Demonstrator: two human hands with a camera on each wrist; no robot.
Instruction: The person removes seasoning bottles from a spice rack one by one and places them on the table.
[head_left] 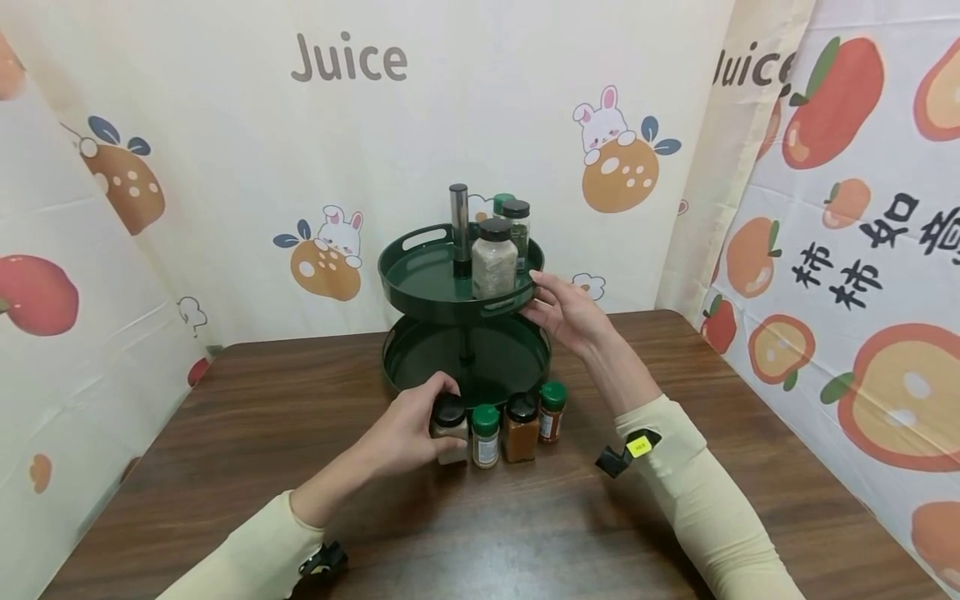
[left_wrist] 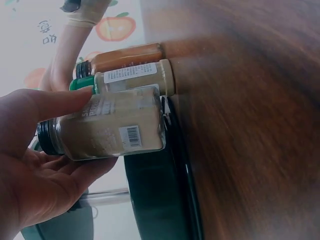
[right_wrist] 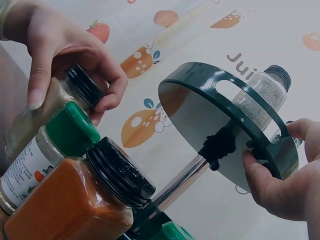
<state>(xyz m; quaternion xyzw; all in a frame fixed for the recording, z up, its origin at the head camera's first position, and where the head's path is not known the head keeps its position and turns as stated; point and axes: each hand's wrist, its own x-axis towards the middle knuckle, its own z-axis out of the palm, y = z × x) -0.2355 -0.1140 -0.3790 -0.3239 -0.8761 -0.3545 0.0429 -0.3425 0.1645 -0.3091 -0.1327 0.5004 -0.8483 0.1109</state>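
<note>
My left hand (head_left: 405, 429) grips a square spice jar (left_wrist: 110, 127) of beige powder with a black cap, thumb on one side and fingers on the other. It is at the left end of a row in front of the two-tier turntable rack (head_left: 420, 292). Beside it stand a green-capped spice bottle (head_left: 486, 440), a black-capped jar of orange-brown powder (head_left: 521, 437) and a second green-capped bottle (head_left: 552, 412). My right hand (head_left: 566, 317) pinches the upper tray's rim at the right, thumb and fingers round its edge in the right wrist view.
On the upper tray stand a black-capped jar of whitish grains (head_left: 493, 271), a jar of green herbs (head_left: 519, 229) and a partly hidden green-capped bottle (head_left: 502, 200). The lower tray (head_left: 420, 354) sits on the wooden table (head_left: 300, 400). Printed cloths (head_left: 225, 167) hang behind and at both sides.
</note>
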